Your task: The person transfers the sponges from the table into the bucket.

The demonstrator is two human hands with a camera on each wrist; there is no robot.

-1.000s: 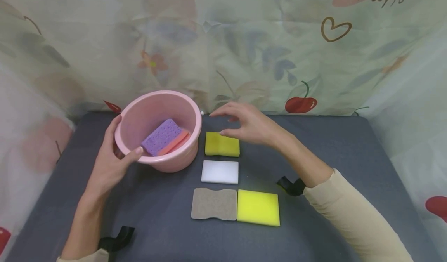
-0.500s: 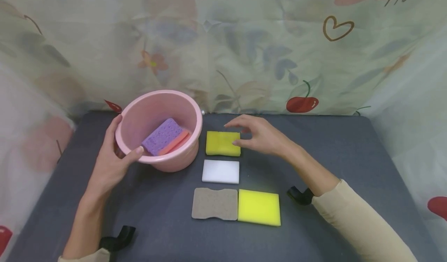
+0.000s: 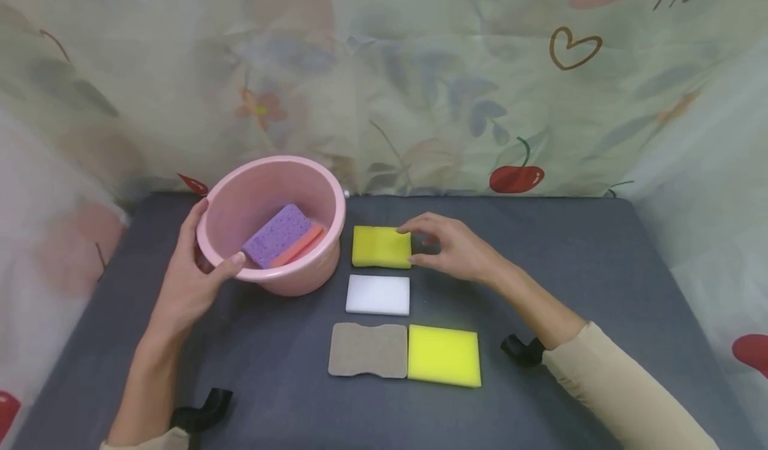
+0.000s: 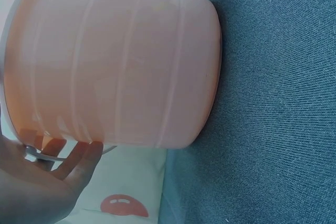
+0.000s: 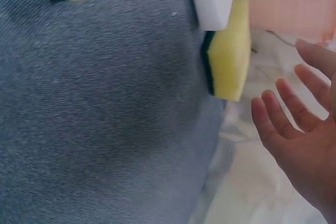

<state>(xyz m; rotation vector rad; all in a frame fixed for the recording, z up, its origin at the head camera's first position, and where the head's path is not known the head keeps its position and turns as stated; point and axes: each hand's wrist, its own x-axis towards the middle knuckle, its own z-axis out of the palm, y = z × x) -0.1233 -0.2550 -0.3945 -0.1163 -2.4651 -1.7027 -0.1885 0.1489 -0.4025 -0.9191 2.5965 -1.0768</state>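
Note:
A pink bowl [image 3: 273, 273] stands at the table's back left, with a purple sponge [image 3: 277, 235] lying on an orange one [image 3: 302, 245] inside. My left hand [image 3: 198, 263] grips the bowl's near-left rim, thumb hooked over the edge and fingers on the outer wall [image 4: 115, 61]. To the right of the bowl lies a yellow sponge [image 3: 379, 247] with a dark green underside [image 5: 231, 61]. My right hand [image 3: 421, 243] hovers at that sponge's right edge, forefinger and thumb spread on either side of the corner. In the right wrist view its fingers [image 5: 281, 121] are straight and clear of the sponge.
A white sponge [image 3: 378, 295] lies just in front of the yellow one. Nearer me sit a grey-brown pad [image 3: 368, 350] and a square yellow sponge [image 3: 444, 355], side by side. The grey table [image 3: 600, 270] is closed in by a floral curtain [image 3: 420, 70] at the back and sides.
My right hand has drawn back from near the bowl's rim, moving right and down to the yellow sponge's right edge. The left hand and bowl have not moved.

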